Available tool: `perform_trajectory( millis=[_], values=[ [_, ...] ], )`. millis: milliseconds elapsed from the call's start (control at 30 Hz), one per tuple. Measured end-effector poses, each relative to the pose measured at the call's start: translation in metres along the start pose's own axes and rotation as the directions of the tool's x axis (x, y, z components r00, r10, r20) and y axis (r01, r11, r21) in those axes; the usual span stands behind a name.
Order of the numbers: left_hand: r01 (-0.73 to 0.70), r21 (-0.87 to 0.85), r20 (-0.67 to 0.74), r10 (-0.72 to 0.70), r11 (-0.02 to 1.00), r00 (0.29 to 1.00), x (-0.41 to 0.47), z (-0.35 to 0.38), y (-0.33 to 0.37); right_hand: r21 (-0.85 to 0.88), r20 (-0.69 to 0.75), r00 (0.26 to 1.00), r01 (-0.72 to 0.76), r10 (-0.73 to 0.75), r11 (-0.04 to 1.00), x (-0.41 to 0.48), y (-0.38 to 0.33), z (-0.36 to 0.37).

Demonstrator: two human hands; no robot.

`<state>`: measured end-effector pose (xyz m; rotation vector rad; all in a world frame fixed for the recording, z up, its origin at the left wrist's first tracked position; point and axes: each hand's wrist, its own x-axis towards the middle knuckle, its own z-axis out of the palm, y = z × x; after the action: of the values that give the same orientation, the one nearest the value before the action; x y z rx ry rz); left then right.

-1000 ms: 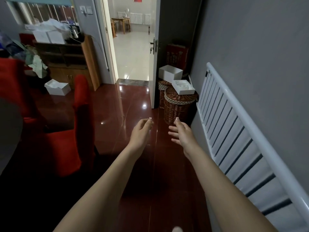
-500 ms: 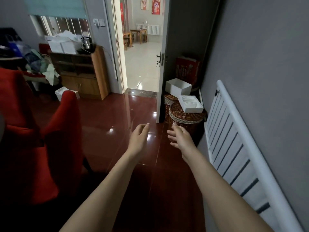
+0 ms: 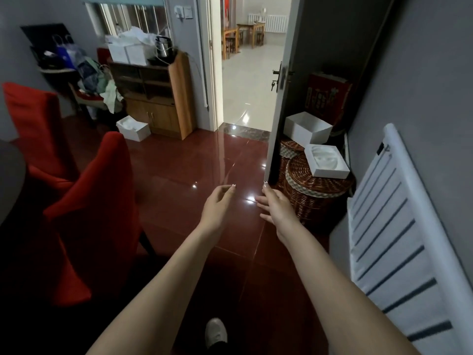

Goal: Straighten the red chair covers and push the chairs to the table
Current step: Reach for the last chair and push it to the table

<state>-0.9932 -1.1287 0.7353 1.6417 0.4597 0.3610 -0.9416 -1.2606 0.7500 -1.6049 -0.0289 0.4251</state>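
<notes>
Two chairs in red covers stand at the left. The nearer red-covered chair (image 3: 89,201) has its back toward me; the farther red-covered chair (image 3: 33,124) stands behind it. The dark table edge (image 3: 10,175) shows at the far left. My left hand (image 3: 217,206) and my right hand (image 3: 276,206) reach out over the red floor in mid-frame, fingers relaxed, holding nothing. Both hands are to the right of the nearer chair and apart from it.
A white radiator (image 3: 399,239) lines the right wall. Wicker baskets (image 3: 314,196) with white boxes (image 3: 327,160) sit behind the open door (image 3: 281,85). A wooden cabinet (image 3: 158,98) and a white box (image 3: 133,128) stand at the back left. My white shoe (image 3: 216,333) shows below.
The view has lifted and swung left, bringing more of the two chairs and the doorway into frame. Both hands stay outstretched and empty, little changed.
</notes>
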Motion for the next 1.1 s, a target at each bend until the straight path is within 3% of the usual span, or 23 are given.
perform_trajectory(
  millis=[233, 700, 967, 1100],
  values=[
    [0.047, -0.062, -0.050, -0.050, 0.997, 0.998, 0.100, -0.011, -0.004, -0.042, 0.040, 0.999, -0.002, 0.004, 0.999, 0.101, -0.021, 0.038],
    [-0.010, -0.084, -0.313, -0.016, 0.996, 0.950, 0.225, -0.092, -0.002, -0.085, 0.241, 0.970, 0.026, -0.004, 0.996, 0.232, -0.066, 0.155],
    [0.005, -0.102, -0.488, -0.055, 0.995, 0.871, 0.271, -0.116, -0.010, -0.138, 0.432, 0.902, 0.073, -0.006, 0.988, 0.298, -0.073, 0.209],
    [0.003, -0.123, -0.637, -0.081, 0.992, 0.767, 0.296, -0.121, -0.010, -0.175, 0.565, 0.825, 0.112, 0.007, 0.978, 0.336, -0.080, 0.232]
  ],
)
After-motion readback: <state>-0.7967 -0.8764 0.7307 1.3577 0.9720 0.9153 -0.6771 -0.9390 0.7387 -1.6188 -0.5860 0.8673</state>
